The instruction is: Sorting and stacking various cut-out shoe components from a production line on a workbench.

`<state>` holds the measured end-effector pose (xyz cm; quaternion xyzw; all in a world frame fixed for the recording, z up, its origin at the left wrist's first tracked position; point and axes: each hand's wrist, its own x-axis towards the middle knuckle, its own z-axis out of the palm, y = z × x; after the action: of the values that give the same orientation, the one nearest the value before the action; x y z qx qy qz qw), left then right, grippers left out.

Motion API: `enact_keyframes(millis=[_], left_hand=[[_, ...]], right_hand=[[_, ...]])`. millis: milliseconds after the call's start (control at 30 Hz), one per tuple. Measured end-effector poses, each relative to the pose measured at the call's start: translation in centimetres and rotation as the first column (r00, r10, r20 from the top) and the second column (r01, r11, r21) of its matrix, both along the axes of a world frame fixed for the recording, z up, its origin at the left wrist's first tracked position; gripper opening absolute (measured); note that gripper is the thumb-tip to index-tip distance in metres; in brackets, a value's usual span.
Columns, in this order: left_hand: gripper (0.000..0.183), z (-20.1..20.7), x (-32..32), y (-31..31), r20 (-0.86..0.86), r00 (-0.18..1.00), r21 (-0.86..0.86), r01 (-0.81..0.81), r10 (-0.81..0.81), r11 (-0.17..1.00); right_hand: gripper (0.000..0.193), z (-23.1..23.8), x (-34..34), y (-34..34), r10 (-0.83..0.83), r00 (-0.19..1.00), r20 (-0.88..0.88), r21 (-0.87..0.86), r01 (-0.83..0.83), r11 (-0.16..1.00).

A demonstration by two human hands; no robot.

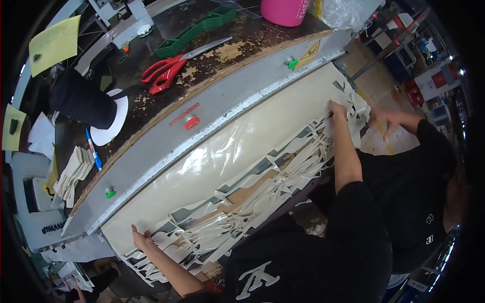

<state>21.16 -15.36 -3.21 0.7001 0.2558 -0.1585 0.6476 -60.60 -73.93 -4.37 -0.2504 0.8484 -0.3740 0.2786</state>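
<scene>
A glossy cream sheet (202,156) lies across the machine bed, its near part cut into a web of thin strips (252,202) with openings. My left hand (143,239) grips the sheet at its left end, thumb up and the other fingers partly hidden. Farther right, my right hand (338,109) grips the same sheet near its right end, also with the thumb raised and most fingers hidden. Grey and brown surfaces show through the openings between the strips.
Behind the sheet runs a grey metal beam (227,93) with a red button (191,121) and green ones. Red-handled scissors (164,73), a green tray (197,31), a black thread cone (83,98) and a pink container (285,11) stand on top. At right, a co-worker's hand (391,121) is close.
</scene>
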Motion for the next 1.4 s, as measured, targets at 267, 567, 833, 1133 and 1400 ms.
enact_keyframes(millis=[267,567,833,1133,1400], left_hand=[[0.042,-0.7,3.1,2.4,-0.244,0.970,0.115,0.022,0.007,0.993],[0.044,-0.4,4.8,3.2,-0.219,0.973,-0.134,0.047,-0.076,0.990],[0.042,-0.6,3.7,3.8,-0.195,0.977,0.010,-0.090,0.090,0.996],[0.031,-1.9,3.2,3.6,-0.008,0.999,-0.141,0.030,-0.031,0.990],[0.028,-4.0,2.4,4.8,-0.068,0.987,-0.068,0.140,-0.144,0.988]], right_hand=[[0.069,-3.5,1.4,-3.6,0.200,0.976,-0.086,0.100,-0.191,0.976],[0.037,-0.3,1.4,-0.6,0.216,0.905,0.367,-0.110,-0.189,0.976],[0.043,0.4,1.5,-0.3,0.176,0.935,0.307,0.069,-0.206,0.976],[0.031,1.9,3.0,0.0,0.185,0.923,0.336,0.083,-0.225,0.971],[0.024,0.2,1.5,-1.6,0.196,0.980,-0.026,0.112,-0.192,0.975]])
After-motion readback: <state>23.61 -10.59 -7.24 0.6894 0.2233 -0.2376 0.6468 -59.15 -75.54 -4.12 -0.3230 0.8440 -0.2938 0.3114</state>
